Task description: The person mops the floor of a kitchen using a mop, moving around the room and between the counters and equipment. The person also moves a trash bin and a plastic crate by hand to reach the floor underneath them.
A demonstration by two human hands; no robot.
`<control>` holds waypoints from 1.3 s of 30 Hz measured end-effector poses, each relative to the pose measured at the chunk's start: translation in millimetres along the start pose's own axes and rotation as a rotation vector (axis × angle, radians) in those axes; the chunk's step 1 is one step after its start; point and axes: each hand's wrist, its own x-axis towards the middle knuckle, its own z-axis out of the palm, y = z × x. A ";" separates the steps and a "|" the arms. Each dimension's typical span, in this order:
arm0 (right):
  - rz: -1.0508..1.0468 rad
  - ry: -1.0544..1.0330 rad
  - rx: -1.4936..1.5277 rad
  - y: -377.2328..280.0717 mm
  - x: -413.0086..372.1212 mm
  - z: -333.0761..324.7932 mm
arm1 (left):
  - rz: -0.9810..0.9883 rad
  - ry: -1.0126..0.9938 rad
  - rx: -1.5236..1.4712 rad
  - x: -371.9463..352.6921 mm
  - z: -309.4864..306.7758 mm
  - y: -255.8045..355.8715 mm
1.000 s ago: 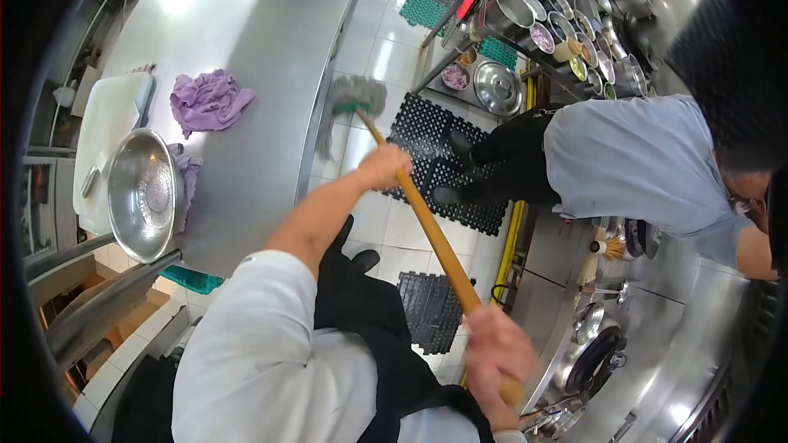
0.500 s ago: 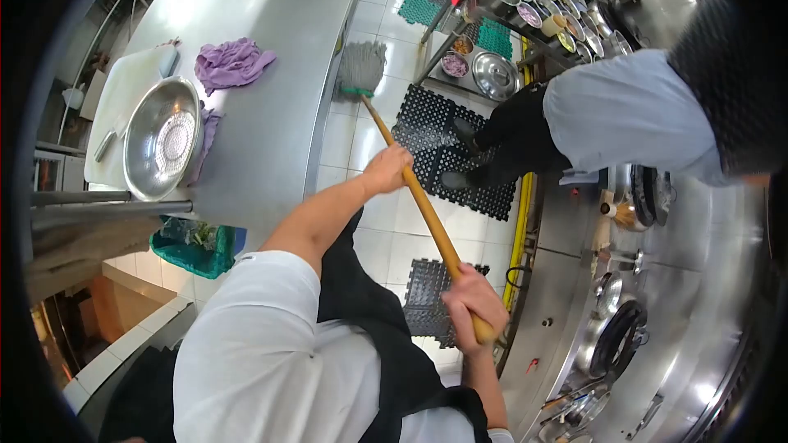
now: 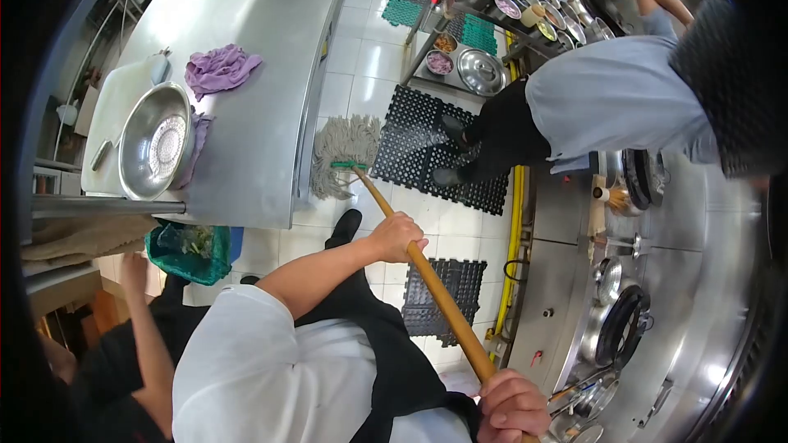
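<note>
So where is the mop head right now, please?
In the head view, the mop head lies on the floor tiles left of centre, between the steel counter and the black rubber mat.

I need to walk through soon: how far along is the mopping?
Done: hard to tell; tiles show no clear wet patch. In hand: left hand and right hand grip the mop handle, mop head on tiles between counter and black mat. Left: probably under that mat, where a person stands.
</note>
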 end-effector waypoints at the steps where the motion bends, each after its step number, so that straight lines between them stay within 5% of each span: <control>1: 0.001 -0.010 0.003 9.9 6.2 2.7 | -0.005 0.009 0.000 8.8 -2.2 -10.1; 7: 0.073 -0.015 -0.099 97.2 41.7 9.5 | -0.015 0.123 0.074 71.7 -26.9 -104.4; 11: 0.008 -0.168 -0.312 189.4 84.6 22.9 | -0.080 0.028 0.146 128.9 -51.6 -197.4; 14: 0.046 -0.126 -0.480 264.5 113.3 22.5 | -0.205 0.184 0.234 174.8 -57.1 -265.7; 15: 0.056 -0.113 -0.533 289.5 120.1 22.0 | -0.422 0.040 0.225 191.8 -76.8 -258.9; 20: 0.194 -0.018 -0.415 354.3 114.7 15.8 | -0.458 0.124 0.321 202.5 -73.2 -248.4; 28: 0.311 -0.005 -0.377 248.5 38.9 -21.5 | -0.285 0.023 0.197 141.7 -41.9 -179.2; 39: 0.380 0.064 -0.306 0.3 -118.3 -134.2 | -0.233 -0.180 0.061 -26.9 87.6 -31.1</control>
